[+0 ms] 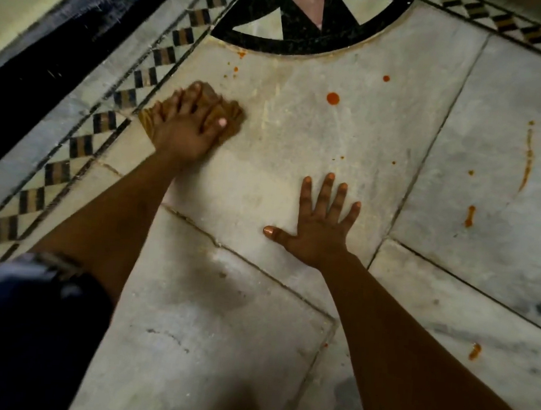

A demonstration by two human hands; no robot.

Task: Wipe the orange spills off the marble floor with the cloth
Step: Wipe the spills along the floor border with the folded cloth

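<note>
Left hand: the left hand (pixel 185 128) presses down on a bunched brown-orange cloth (pixel 227 113), fingers spread and curled over it, grasping it against the marble floor (pixel 297 174).
Right hand: the right hand (pixel 319 224) lies flat on the floor, released, fingers straight and splayed, thumb out towards the left hand.
Cloth: under the left hand, just beside the checkered inlay border (pixel 108 123), well apart from the right hand.
Orange spills: a round drop (pixel 332 98) lies ahead of the right hand, a smaller drop (pixel 386 78) beyond it; small specks (pixel 236 69) sit just past the cloth; a long curved smear (pixel 528 158) and a short streak (pixel 469 216) lie on the slab to the right hand's outer side; another blot (pixel 474 351) lies beside the right forearm.
Floor inlay: a black medallion (pixel 307 25) lies beyond both hands.
</note>
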